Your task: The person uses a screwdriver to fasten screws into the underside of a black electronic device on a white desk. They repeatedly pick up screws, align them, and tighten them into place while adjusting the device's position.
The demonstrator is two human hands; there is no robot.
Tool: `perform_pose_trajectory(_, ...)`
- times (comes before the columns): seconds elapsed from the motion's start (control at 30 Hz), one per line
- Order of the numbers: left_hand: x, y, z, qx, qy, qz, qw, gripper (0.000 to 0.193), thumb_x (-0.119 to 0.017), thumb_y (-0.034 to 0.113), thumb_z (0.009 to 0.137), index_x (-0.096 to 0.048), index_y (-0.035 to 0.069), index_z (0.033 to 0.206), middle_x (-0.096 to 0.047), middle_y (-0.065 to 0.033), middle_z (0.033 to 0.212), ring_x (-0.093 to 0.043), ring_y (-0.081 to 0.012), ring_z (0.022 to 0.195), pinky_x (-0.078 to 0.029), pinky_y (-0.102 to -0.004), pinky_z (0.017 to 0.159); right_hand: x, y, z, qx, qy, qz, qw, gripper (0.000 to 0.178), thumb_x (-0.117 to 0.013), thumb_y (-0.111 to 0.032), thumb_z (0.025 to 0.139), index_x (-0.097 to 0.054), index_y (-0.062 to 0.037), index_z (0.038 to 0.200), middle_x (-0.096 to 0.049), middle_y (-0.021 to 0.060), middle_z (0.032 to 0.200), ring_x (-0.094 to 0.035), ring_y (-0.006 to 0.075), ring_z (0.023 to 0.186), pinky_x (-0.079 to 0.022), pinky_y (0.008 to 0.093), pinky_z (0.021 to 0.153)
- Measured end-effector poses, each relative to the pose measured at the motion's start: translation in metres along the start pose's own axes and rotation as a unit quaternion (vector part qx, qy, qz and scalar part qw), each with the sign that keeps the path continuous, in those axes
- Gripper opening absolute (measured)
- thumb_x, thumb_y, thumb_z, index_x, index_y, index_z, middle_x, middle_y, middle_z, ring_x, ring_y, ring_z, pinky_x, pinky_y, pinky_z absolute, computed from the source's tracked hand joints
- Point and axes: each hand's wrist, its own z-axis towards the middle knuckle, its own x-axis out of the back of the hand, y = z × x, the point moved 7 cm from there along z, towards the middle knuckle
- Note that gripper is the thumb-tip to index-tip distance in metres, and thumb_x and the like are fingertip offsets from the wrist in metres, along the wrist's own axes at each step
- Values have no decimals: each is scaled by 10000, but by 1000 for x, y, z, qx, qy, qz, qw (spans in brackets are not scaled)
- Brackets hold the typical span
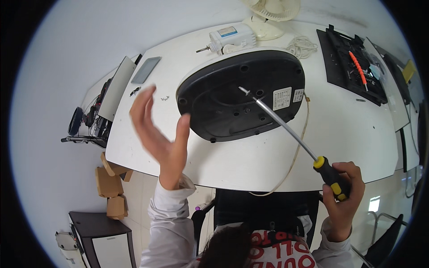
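Note:
An electric fan's base with a black underside (pixel 214 107) lies tipped on its side on the white table, its underside turned toward me. Several screw holes and two white labels show on it. My right hand (pixel 347 187) is closed round the black and yellow handle of a screwdriver (pixel 290 129). The screwdriver's long shaft reaches up and left across the underside. I cannot tell whether its tip touches the base. To the left of the base, my left hand (pixel 161 129) is raised, empty, with thumb and fingers apart and slightly blurred.
Behind the base lies a white motor housing (pixel 234 35) with a bare shaft. A cream fan (pixel 266 27) and coiled cable (pixel 302 47) are at the back. Small screws (pixel 165 98) and a grey phone-like slab (pixel 146 70) lie left; a black tool case (pixel 353 62) holds an orange screwdriver (pixel 357 67) right.

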Motion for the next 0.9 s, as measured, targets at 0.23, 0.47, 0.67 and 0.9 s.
perform_pose_trajectory(0.23,-44,-21,-2,191,-102,-121,969,541,-705,184,806,-498,22,1279,-544,-148,1237,-542,-222,1112,-408,-317,971,9,-6,5,-9,35,-49,998,340,-666,1,678,-598,-22,1011,-597,78,765,-541,128,620,-410,223,587)
perform_pose_trajectory(0.47,-58,-5,-1,188,-88,-135,969,494,-725,183,793,-551,36,1232,-597,-125,1125,-609,-180,943,-506,-266,791,17,-6,3,-3,57,-30,998,299,-666,-6,748,-602,-10,1040,-635,94,825,-588,115,670,-446,212,624)
perform_pose_trajectory(0.67,-63,1,-2,200,-95,-161,962,496,-721,182,795,-548,36,1237,-596,-132,1126,-616,-163,899,-512,-238,743,22,-12,8,12,66,-61,996,289,-674,-22,764,-596,-4,1041,-639,106,831,-615,135,701,-474,222,636)
perform_pose_trajectory(0.9,-65,-5,-8,184,-73,-193,961,452,-710,130,794,-563,26,1208,-596,-115,1138,-612,-147,873,-502,-252,749,25,-42,9,49,70,-128,988,251,-678,-71,796,-583,-14,1021,-641,140,844,-648,223,690,-509,272,626)
